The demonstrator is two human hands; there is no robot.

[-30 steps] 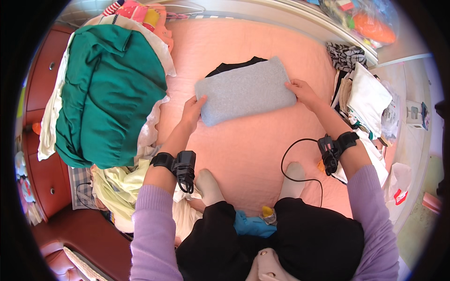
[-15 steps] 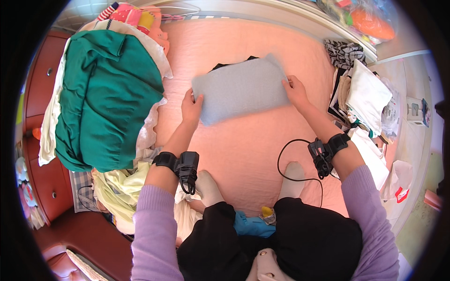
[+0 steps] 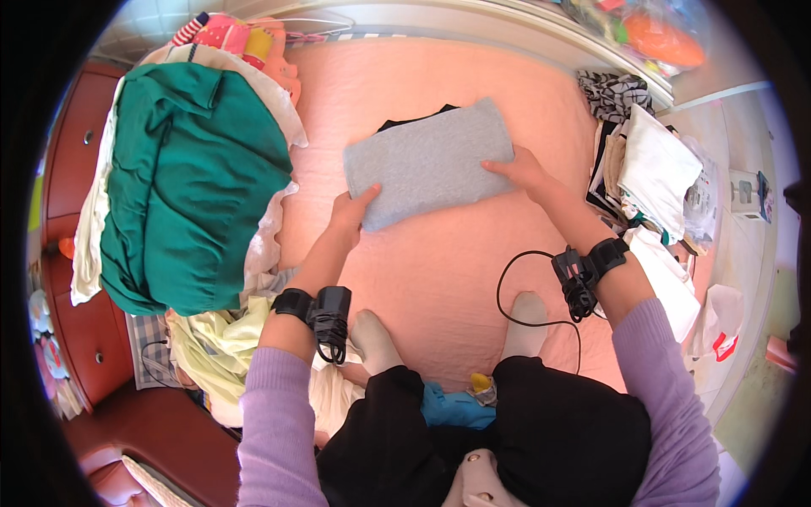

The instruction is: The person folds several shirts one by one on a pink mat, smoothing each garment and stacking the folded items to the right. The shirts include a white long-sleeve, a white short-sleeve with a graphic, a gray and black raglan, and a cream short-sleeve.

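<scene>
A grey folded piece of cloth (image 3: 431, 165), perhaps a garment, is stretched flat between my hands over the bed. A strip of black fabric (image 3: 418, 116) shows past its far edge; whether the two are one piece I cannot tell. My left hand (image 3: 351, 211) grips the near left corner, thumb on top and fingers hidden underneath. At the right edge my right hand (image 3: 519, 169) pinches the cloth the same way, its thumb pressed on the upper face.
A pink sheet (image 3: 448, 262) covers the bed under my feet. Green cloth (image 3: 194, 186) is heaped at left above pale yellow fabric (image 3: 220, 338). To the right lies a stack of folded clothes (image 3: 659, 173), with patterned fabric (image 3: 612, 95) behind it. A red-brown drawer cabinet (image 3: 80, 169) borders the left.
Both thumbs have come further over the upper face of the grey cloth. The cloth has shifted a little, and less black fabric shows behind it.
</scene>
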